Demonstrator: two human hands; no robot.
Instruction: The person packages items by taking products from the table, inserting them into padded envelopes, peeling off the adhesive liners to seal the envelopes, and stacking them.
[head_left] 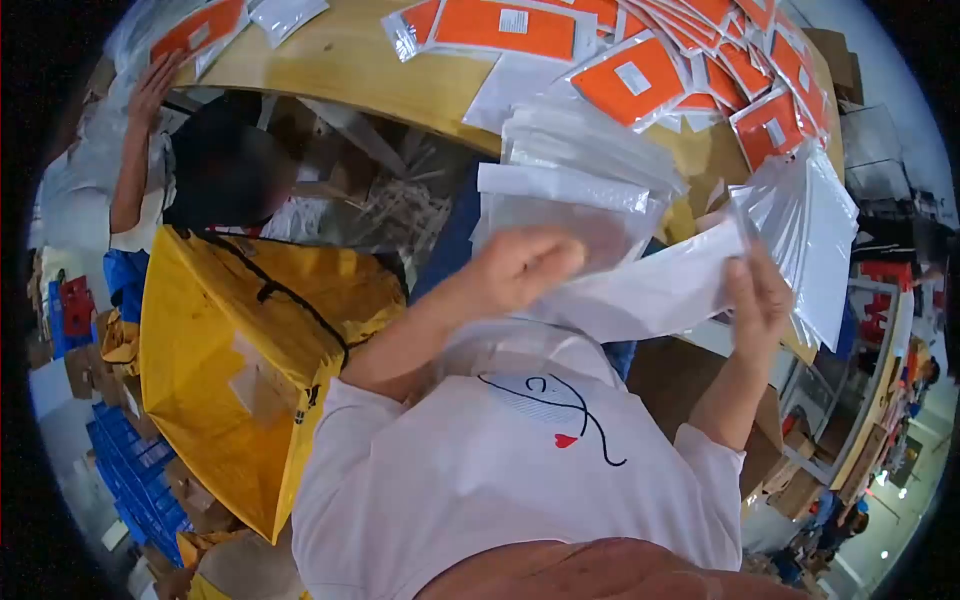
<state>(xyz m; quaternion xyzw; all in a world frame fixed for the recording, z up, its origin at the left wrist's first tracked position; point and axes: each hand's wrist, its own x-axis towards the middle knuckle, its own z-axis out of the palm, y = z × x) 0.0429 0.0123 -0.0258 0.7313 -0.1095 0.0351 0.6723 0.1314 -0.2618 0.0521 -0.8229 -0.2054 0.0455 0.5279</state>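
Note:
My right hand [760, 300] grips the right end of a white plastic bag [655, 290], thumb on its near face. The bag stretches left in front of my chest. Beside its left end is my left hand [520, 270], blurred, with fingers curled in; whatever they may hold is hidden. Just beyond it lies a pile of clear and white plastic bags [580, 150] at the table's near edge. More white bags [800, 240] hang fanned out to the right of my right hand.
Many orange packets with white labels [625, 80] cover the far right of the wooden table [350, 45]. At the left, another person's hand [155, 85] touches an orange packet. A large yellow bag [230, 370] stands at my left. Cardboard boxes [690, 400] sit below the table on the right.

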